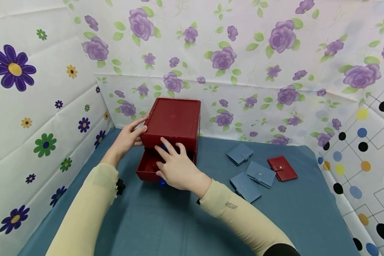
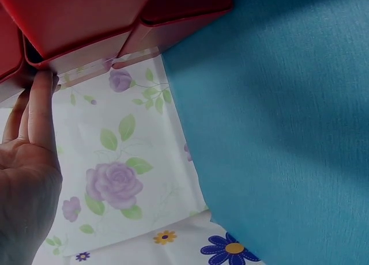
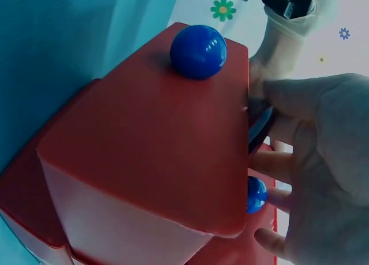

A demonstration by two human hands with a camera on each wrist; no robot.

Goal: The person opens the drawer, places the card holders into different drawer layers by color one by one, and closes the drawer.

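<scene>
A dark red two-drawer box point(image 1: 174, 119) stands at the back of the table, its lower drawer point(image 1: 146, 170) pulled out. My left hand point(image 1: 128, 137) holds the left side of the box, thumb at the top edge; the left wrist view shows its fingers point(image 2: 41, 112) against the red side. My right hand point(image 1: 179, 170) is over the open drawer with fingers spread, near the upper front. In the right wrist view, a blue round knob point(image 3: 198, 52) sits on the drawer front, and another blue knob point(image 3: 256, 195) is by the fingers. A dark, blue-edged thing point(image 3: 261, 129) shows at the drawer's rim, partly hidden.
On the right of the blue cloth-covered table point(image 1: 140, 220) lie three blue wallets, one at the back point(image 1: 239, 154), one in the middle point(image 1: 260, 174), one in front point(image 1: 245, 186). A red wallet point(image 1: 282, 168) lies beside them. Flower-patterned sheets point(image 1: 192, 64) stand behind.
</scene>
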